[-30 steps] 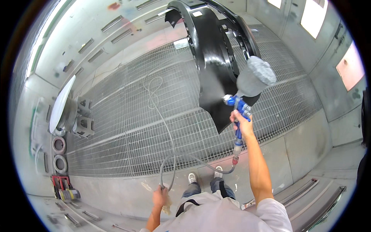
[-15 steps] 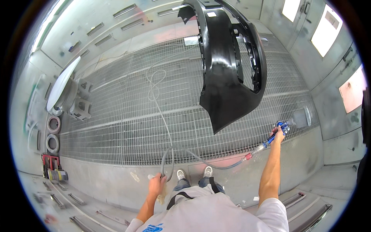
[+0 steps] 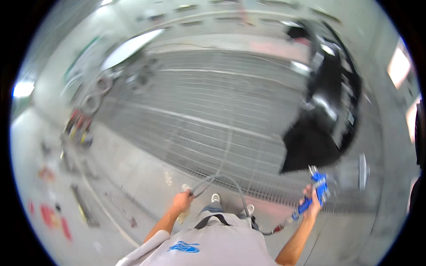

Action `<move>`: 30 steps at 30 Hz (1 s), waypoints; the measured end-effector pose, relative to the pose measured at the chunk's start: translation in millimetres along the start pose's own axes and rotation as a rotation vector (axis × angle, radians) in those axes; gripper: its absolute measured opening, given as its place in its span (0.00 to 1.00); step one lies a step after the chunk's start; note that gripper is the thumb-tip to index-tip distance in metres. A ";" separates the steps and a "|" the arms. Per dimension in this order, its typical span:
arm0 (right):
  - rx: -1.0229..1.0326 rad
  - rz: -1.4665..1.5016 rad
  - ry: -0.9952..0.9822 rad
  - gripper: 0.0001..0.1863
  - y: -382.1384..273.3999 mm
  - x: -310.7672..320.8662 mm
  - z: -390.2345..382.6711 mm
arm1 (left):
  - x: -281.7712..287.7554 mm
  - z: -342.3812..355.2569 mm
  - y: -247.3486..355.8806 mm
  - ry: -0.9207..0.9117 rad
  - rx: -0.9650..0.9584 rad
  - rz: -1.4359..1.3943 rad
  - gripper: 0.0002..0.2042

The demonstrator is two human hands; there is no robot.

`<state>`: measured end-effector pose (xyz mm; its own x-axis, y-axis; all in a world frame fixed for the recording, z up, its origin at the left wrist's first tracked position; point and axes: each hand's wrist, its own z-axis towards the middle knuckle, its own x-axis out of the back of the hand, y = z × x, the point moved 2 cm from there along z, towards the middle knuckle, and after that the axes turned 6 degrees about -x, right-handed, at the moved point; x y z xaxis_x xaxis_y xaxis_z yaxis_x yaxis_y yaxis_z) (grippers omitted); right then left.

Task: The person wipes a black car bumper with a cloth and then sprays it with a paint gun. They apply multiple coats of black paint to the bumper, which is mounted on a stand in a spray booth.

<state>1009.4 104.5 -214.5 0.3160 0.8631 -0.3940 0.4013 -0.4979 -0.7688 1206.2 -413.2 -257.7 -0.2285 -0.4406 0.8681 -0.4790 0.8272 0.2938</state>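
Observation:
My right hand [image 3: 313, 203] is closed around the handle of a blue spray gun [image 3: 320, 182], with a clear cup on its right side. An air hose [image 3: 237, 184] joins the gun's base by a red coupling [image 3: 278, 228] and loops across in front of my feet. Closed around that hose, my left hand [image 3: 182, 200] also has a crumpled yellowish cloth [image 3: 182, 217] hanging below it. Beyond the gun, on the right, stands a glossy black car bumper [image 3: 317, 137], blurred by motion. A gap shows between the gun's nozzle and the bumper.
Metal grating [image 3: 199, 102] covers the floor ahead. A pale curved panel [image 3: 131, 48] stands at far left, near rolls of tape [image 3: 91, 103]. Red and yellow items [image 3: 80, 126] sit by the left wall. A clear flat-ended piece [image 3: 363, 172] shows right of the gun.
The view has swung left, so the bumper now appears farther right. My right hand has come nearer my body, and the gun has turned with its nozzle up. Both hands keep their grip.

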 end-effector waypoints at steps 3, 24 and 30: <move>0.144 -0.103 -0.222 0.24 14.9 -63.8 -4.8 | 14.7 4.8 -24.9 0.054 0.091 -0.043 0.15; 0.042 -0.376 -1.125 0.19 199.8 -617.6 -20.1 | 149.9 -15.5 -331.5 1.281 0.354 -2.230 0.14; -0.056 -0.405 -1.042 0.19 251.1 -734.5 2.8 | 159.3 34.9 -390.5 1.402 0.458 -2.166 0.18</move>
<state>875.6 -654.2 -119.5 -0.7105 0.5990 -0.3693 0.3580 -0.1442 -0.9225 1327.3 -818.5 -248.1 0.7534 0.3478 -0.5581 0.6511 -0.2762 0.7069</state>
